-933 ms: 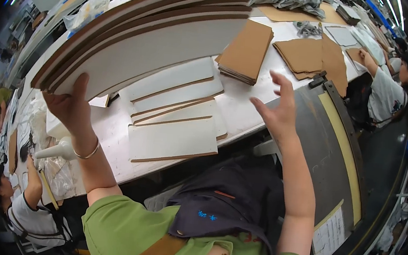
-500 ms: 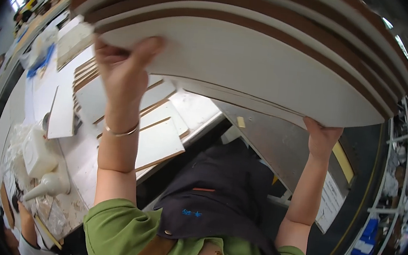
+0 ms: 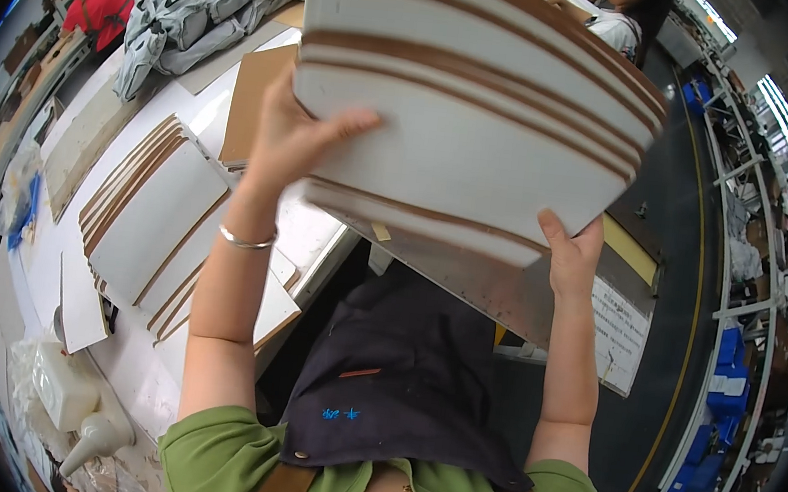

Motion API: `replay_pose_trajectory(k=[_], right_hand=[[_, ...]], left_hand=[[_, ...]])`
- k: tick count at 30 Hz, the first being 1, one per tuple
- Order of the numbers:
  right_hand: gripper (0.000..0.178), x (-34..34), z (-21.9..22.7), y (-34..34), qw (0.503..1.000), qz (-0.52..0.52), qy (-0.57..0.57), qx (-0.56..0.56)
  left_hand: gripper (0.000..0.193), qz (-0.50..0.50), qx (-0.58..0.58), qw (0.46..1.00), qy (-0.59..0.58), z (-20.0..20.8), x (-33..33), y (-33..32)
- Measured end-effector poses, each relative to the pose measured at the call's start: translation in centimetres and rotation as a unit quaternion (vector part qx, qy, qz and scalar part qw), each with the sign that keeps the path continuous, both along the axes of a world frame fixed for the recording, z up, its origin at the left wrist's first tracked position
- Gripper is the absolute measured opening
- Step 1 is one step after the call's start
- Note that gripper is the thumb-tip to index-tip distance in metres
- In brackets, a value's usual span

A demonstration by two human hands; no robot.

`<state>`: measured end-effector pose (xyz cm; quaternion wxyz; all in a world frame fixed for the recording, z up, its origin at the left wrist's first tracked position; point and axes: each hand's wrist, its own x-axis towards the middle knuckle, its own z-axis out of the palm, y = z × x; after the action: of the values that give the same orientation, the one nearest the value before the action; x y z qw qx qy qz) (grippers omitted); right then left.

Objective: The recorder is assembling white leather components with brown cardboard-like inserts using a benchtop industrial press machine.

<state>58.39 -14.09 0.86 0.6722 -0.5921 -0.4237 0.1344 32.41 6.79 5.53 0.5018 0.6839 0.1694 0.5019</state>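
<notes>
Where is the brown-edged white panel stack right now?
In the head view, the brown-edged white panel stack is at upper centre, held between the left hand at its left edge and the right hand at its lower right corner.

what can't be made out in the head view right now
All in the head view:
Most fingers of the left hand: behind the white boards.
Most fingers of the right hand: behind those boards too.
The boards' top: cut off by the upper picture edge.
Print on the paper sheet: too small.
</notes>
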Motion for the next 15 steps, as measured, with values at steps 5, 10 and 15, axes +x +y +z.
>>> replay_pose_trajectory(k=[5, 10, 15], right_hand=[[0.061, -1.9, 0.9, 1.0, 0.985, 0.099, 0.078, -0.121], [0.058, -0.2, -0.6, 1.5, 0.898, -0.003, -0.164, -0.408], [0.049, -1.7, -2.9, 4.3, 0.919, -0.04, -0.242, -0.308]], left_hand=[[0.065, 0.014, -0.109, 0.977, 0.18, 0.5, -2.2, 3.4], [0.073, -0.008, -0.089, 0.918, 0.387, -7.4, -4.8, 5.6], [0.071, -0.011, -0.136, 0.92, 0.367, -7.2, -6.6, 5.4]])
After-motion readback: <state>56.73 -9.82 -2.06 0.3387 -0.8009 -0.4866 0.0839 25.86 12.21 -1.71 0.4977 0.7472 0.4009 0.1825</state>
